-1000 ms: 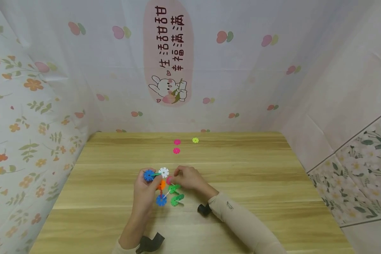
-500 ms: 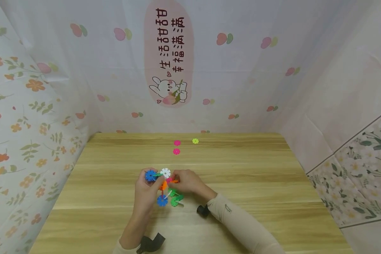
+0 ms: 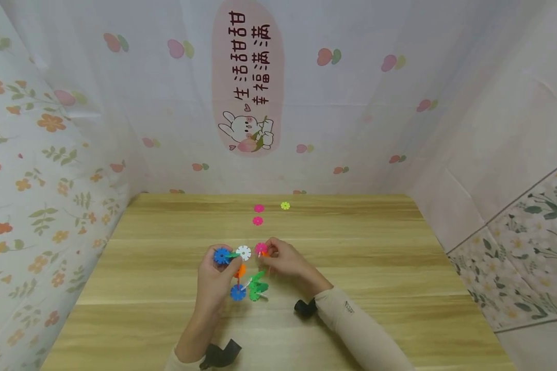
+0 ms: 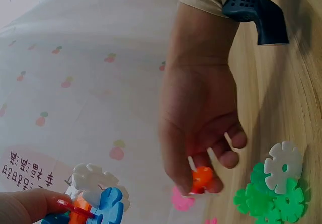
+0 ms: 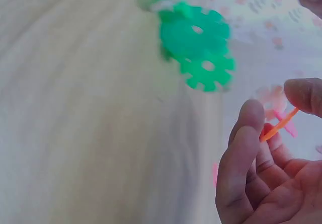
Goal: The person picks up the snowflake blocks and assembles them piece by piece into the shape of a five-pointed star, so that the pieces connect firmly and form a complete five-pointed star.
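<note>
The left hand [image 3: 213,278] pinches a linked group of notched discs: a blue disc [image 3: 222,256], a white disc [image 3: 243,253], orange and red ones, and a lower blue disc [image 3: 238,292]. Green discs [image 3: 258,287] hang at its right side in the head view. To the right, the right hand [image 3: 285,260] pinches an orange disc [image 5: 279,125] between thumb and fingers, with a pink disc [image 3: 261,249] joined to it. A pale disc also shows behind these in the right wrist view. A gap separates the right hand's pieces from the left hand's group.
Two pink discs [image 3: 258,221] and a yellow-green disc [image 3: 285,205] lie on the wooden table [image 3: 353,232] towards its back edge. Printed cloth [image 3: 343,113] stands behind and at both sides. Each wrist wears a black device [image 3: 223,354].
The right hand has moved right and slightly away with the orange and pink pieces, parting from the left hand's group. The green discs have tilted; the left hand has barely moved.
</note>
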A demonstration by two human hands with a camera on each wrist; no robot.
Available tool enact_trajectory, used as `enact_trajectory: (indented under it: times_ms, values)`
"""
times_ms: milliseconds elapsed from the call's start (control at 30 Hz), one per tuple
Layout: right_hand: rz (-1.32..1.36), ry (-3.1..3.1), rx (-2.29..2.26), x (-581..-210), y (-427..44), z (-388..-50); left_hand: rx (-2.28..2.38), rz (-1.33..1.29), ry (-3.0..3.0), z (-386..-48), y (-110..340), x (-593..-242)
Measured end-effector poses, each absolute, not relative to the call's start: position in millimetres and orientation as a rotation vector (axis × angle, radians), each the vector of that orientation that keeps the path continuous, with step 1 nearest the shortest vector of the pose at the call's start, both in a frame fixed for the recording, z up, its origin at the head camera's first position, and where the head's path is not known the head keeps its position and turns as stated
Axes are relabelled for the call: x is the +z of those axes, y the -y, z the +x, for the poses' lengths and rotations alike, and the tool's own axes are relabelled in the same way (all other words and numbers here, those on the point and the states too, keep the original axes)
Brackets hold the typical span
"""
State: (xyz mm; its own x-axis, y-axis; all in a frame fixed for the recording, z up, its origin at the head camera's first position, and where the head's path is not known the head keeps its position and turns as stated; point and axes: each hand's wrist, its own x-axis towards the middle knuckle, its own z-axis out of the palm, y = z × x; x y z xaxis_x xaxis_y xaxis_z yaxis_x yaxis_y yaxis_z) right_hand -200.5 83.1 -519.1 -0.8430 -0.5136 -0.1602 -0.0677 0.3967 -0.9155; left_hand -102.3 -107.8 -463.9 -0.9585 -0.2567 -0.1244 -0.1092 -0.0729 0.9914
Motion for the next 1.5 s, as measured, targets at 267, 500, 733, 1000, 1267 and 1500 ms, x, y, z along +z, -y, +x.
enact_trajectory:
  times_ms: [267, 500, 733, 1000, 1267, 1500]
  values:
    - [-0.442, -2.11, -1.67, -499, -100, -201, -2.164, 0.368, 2.096, -103, 102, -463]
    - [-0.438, -1.979, -1.841, -483, -109, -193, -2.169, 0.344, 2.096, -104, 96, -464]
    - [-0.48, -1.861, -1.975, -475, -105, -183, -2.14, 0.283, 2.122, -105, 91, -463]
    - [-0.469, -1.796, -2.104, -470, -98, -172, -2.111, 0.219, 2.137, -105, 86, -464]
    - [-0.494, -1.787, -2.137, -471, -96, -168, -2.084, 0.219, 2.159, -104, 82, -462]
    - [-0.472, -1.788, -2.158, -472, -97, -166, -2.007, 0.252, 2.204, -102, 77, -461]
